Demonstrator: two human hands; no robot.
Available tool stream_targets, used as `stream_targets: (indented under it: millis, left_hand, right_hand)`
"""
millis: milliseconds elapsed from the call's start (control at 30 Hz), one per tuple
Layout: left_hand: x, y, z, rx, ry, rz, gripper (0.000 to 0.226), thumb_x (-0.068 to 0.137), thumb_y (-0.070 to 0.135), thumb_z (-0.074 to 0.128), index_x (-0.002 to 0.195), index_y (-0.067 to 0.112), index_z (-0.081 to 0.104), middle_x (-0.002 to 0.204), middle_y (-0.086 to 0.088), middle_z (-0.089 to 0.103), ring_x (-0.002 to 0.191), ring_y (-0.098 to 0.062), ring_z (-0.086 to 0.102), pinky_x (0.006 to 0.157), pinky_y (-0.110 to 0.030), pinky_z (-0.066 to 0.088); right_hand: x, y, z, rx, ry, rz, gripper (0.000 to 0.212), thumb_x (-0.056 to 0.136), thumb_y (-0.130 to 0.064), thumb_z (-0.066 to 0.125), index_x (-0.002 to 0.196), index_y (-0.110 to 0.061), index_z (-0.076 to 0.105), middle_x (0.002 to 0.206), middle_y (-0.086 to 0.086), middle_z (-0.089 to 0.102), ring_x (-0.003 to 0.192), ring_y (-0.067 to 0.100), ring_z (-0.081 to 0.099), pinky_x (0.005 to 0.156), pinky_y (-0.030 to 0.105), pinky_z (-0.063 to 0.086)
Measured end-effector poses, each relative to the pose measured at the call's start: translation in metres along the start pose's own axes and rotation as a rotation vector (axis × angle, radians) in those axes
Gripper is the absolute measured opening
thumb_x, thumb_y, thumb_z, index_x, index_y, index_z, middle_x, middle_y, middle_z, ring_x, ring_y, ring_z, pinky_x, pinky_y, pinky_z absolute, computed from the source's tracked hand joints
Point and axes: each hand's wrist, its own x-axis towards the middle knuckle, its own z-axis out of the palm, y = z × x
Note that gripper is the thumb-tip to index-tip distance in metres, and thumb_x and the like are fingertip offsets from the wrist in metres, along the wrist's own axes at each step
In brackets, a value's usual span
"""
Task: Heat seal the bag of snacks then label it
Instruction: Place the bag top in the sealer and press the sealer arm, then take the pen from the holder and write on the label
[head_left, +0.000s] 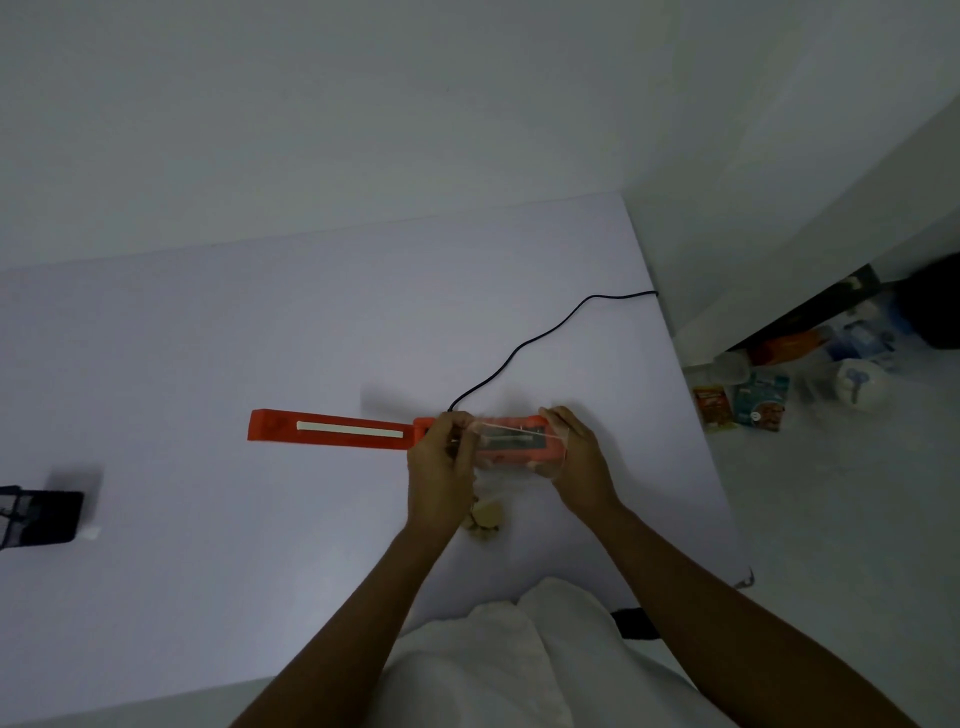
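Note:
An orange heat sealer (332, 430) lies on the white table (260, 338), its arm with a pale strip stretching left. A clear plastic bag (511, 441) is spread over the sealer's right end, with tan snacks (485, 519) gathered in its lower part near me. My left hand (441, 462) pinches the bag's left edge, and my right hand (579, 462) holds its right edge. The bag's mouth lies stretched between both hands over the sealer's base.
A black power cord (540, 335) runs from the sealer to the table's back right corner. A dark mesh holder (36, 514) sits at the left edge. Packets and containers (753, 400) lie on the floor to the right.

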Motion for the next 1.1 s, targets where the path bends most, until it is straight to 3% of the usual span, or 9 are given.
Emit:
stream_targets:
  millis: [100,200,300,400,467,567,700,867,1100]
  left_hand:
    - [-0.003,0.0,-0.012,-0.073,-0.05,-0.055,0.014,0.099,0.021,0.051,0.103,0.01,0.059,0.086,-0.009,0.07,0.068,-0.023,0.07,0.05,-0.03,0.058]
    - [-0.008,0.001,-0.027,-0.109,-0.1,-0.088,0.017,0.1,0.024,0.048,0.105,0.012,0.059,0.087,-0.007,0.071,0.071,-0.026,0.07,0.055,-0.034,0.059]
    - [-0.015,-0.001,-0.043,-0.148,-0.124,-0.105,0.018,0.101,0.024,0.046,0.104,0.012,0.059,0.087,-0.009,0.07,0.074,-0.031,0.07,0.062,-0.041,0.06]
    - [-0.025,0.001,-0.059,-0.17,-0.102,-0.122,0.022,0.1,0.025,0.045,0.107,0.008,0.058,0.09,-0.011,0.072,0.073,-0.028,0.072,0.064,-0.04,0.061]
    - [-0.031,0.003,-0.07,-0.196,-0.071,-0.122,0.026,0.097,0.031,0.045,0.106,0.01,0.057,0.089,-0.01,0.072,0.073,-0.028,0.072,0.066,-0.041,0.061]
    - [-0.04,0.004,-0.09,-0.197,-0.02,-0.127,0.023,0.099,0.031,0.045,0.103,0.012,0.057,0.088,-0.01,0.072,0.074,-0.028,0.072,0.067,-0.039,0.06]
    - [-0.051,0.0,-0.122,-0.221,0.044,-0.132,0.014,0.1,0.016,0.047,0.1,0.006,0.057,0.088,-0.011,0.071,0.075,-0.027,0.072,0.067,-0.031,0.059]
    - [-0.058,-0.011,-0.17,-0.245,0.06,-0.098,0.015,0.089,0.008,0.065,0.103,0.007,0.068,0.086,-0.006,0.074,0.074,-0.025,0.072,0.068,-0.031,0.06]
    - [-0.059,-0.03,-0.257,-0.252,0.048,-0.064,0.014,0.087,0.005,0.066,0.095,0.002,0.076,0.088,-0.008,0.076,0.078,-0.022,0.072,0.069,-0.03,0.059]
  right_hand:
    - [-0.006,-0.015,-0.011,0.034,-0.044,0.019,0.085,0.071,-0.012,0.085,0.144,-0.017,0.044,0.152,0.01,0.038,0.14,0.018,0.034,0.114,0.045,0.038]
    - [-0.022,-0.039,-0.024,0.016,0.039,0.032,0.065,0.084,-0.016,0.074,0.143,-0.02,0.045,0.155,0.007,0.034,0.144,0.02,0.029,0.115,0.033,0.031]
    - [-0.044,-0.081,-0.03,0.393,0.178,0.071,0.03,0.098,-0.036,0.052,0.121,-0.02,0.063,0.128,0.0,0.063,0.122,0.014,0.056,0.108,0.044,0.045]
    - [-0.056,-0.122,-0.033,0.746,-0.046,0.132,0.069,0.083,-0.07,0.051,0.107,-0.009,0.072,0.105,0.007,0.075,0.101,0.022,0.07,0.091,0.038,0.055]
    - [-0.062,-0.144,-0.03,0.757,-0.178,0.057,0.063,0.077,-0.061,0.067,0.1,-0.003,0.072,0.095,0.007,0.077,0.092,0.021,0.073,0.083,0.031,0.058]
    - [-0.067,-0.17,-0.017,0.618,-0.2,-0.04,0.005,0.081,-0.019,0.075,0.086,-0.019,0.076,0.084,-0.002,0.078,0.081,0.015,0.073,0.081,0.032,0.059]
    - [-0.069,-0.196,0.005,0.559,-0.207,-0.056,0.017,0.083,-0.008,0.072,0.083,-0.025,0.076,0.08,-0.007,0.077,0.074,0.011,0.072,0.072,0.022,0.056]
    - [-0.077,-0.231,0.039,0.513,-0.245,-0.089,0.014,0.085,-0.007,0.071,0.084,-0.021,0.075,0.078,-0.005,0.076,0.076,0.011,0.072,0.071,0.02,0.055]
    - [-0.092,-0.303,0.097,0.474,-0.191,-0.192,0.02,0.082,-0.002,0.072,0.08,-0.022,0.076,0.078,-0.007,0.076,0.074,0.011,0.072,0.071,0.02,0.056]
